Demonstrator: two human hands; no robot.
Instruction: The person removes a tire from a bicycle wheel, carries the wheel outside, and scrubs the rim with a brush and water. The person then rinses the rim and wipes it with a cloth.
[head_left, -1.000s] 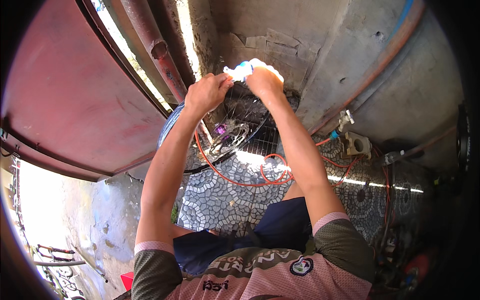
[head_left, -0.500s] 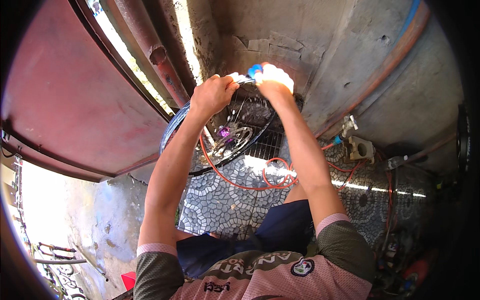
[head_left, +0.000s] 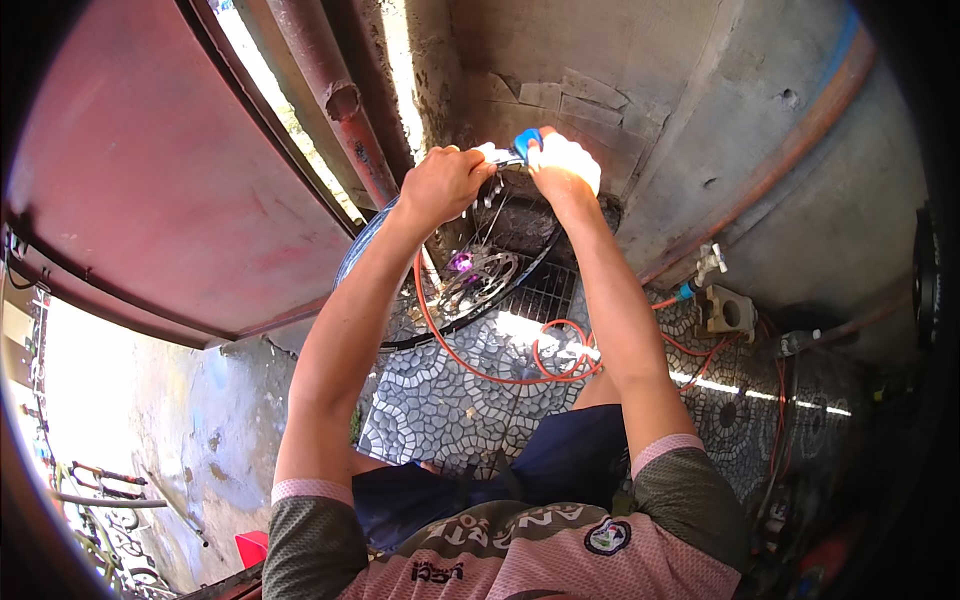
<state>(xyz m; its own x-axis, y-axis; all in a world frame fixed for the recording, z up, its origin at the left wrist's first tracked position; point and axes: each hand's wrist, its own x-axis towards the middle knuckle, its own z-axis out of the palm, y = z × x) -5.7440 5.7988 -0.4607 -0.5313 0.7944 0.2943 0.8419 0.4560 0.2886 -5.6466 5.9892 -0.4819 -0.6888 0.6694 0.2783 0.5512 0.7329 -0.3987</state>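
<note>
Both arms are reaching up and forward over a bicycle wheel (head_left: 470, 290), which is standing near the base of a grey concrete wall (head_left: 640, 90). The left hand (head_left: 445, 185) is gripping at the top of the wheel's rim, fingers (head_left: 468, 170) curled tight and pressed together around something small and pale, probably a rag or the tool's end, too washed out by sun to tell. The right hand (head_left: 565, 165) is sitting just beside it, fingers closed around a blue-handled tool (head_left: 525, 143) whose handle is poking out toward the left hand; the two hands are nearly touching. The wheel is tilting a bit, with a disc rotor (head_left: 487, 280) and a purple hub (head_left: 462, 262) showing at its centre, below the hands and between the forearms. An orange hose (head_left: 480, 370) is looping across the patterned tile floor (head_left: 440, 410) under the wheel and running off to the right toward a tap (head_left: 708, 265) on the wall. A metal drain grate (head_left: 545, 290) is lying just behind the wheel. A rusty pipe (head_left: 330, 100) is running up on the left beside a red metal door (head_left: 150, 180). The person is wearing a pink and grey jersey (head_left: 500, 550) and dark shorts (head_left: 560, 465).
</note>
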